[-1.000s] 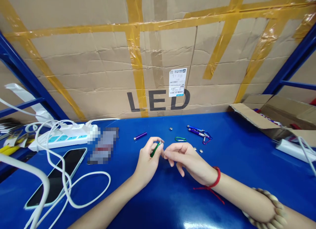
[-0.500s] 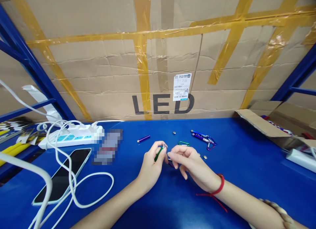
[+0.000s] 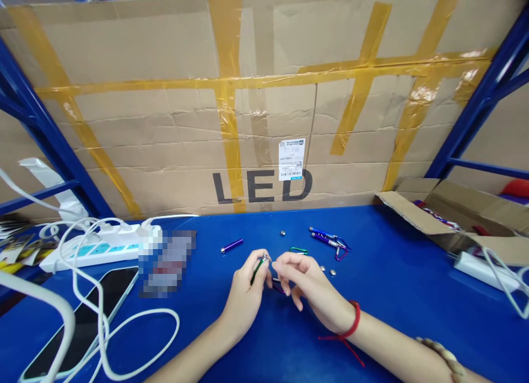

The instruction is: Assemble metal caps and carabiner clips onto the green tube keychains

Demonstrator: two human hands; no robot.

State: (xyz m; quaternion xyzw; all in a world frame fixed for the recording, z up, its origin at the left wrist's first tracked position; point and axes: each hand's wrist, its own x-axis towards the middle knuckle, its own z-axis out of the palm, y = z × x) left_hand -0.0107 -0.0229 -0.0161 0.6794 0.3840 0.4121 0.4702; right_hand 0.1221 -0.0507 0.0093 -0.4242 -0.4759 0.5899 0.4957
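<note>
My left hand (image 3: 242,297) is closed around a slim green metal tube (image 3: 257,270), its silver end pointing up between thumb and forefinger. Close beside that end, my right hand (image 3: 309,284) has thumb and forefinger pinched together; whatever is between them is too small to make out. A purple carabiner (image 3: 278,286) shows partly behind the fingers. Beyond the hands lie a green carabiner (image 3: 298,251), a purple tube (image 3: 232,246) and a small silver piece (image 3: 282,233). Two silver button cells (image 3: 333,273) rest just right of my right hand.
Blue and purple penlights (image 3: 324,239) with carabiners lie at the back right. An opened carton (image 3: 413,213) and a white power strip (image 3: 487,271) stand farther right. On the left are another power strip (image 3: 103,249), a phone (image 3: 88,322) and looping white cables (image 3: 176,322).
The head view has tilted up and turned slightly right, so the table items appear lower and further left. Both hands keep nearly the same pose, the green tube still in the left.
</note>
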